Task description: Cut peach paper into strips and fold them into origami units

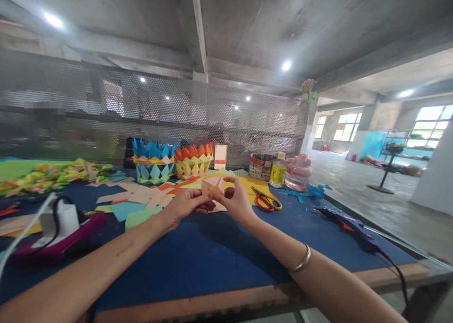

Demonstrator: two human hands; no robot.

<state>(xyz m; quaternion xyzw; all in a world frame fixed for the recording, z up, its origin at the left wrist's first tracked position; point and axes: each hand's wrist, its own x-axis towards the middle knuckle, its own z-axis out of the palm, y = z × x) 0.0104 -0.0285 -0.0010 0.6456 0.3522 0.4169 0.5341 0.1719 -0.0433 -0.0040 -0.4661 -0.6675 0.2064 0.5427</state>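
Folded peach paper (pixel 213 186): looking pale and squarish, showing creases crossing on its face; being pinched by left hand (pixel 186 204) and right hand (pixel 241 202), hovering over the blue bench (pixel 212 266).

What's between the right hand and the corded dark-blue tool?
In the head view, scissors lie nearer the right hand; past them, blue tabletop stretches to the dark-blue tool.

Folded paper (pixel 213 187) pale peach; tabletop (pixel 219 261) navy
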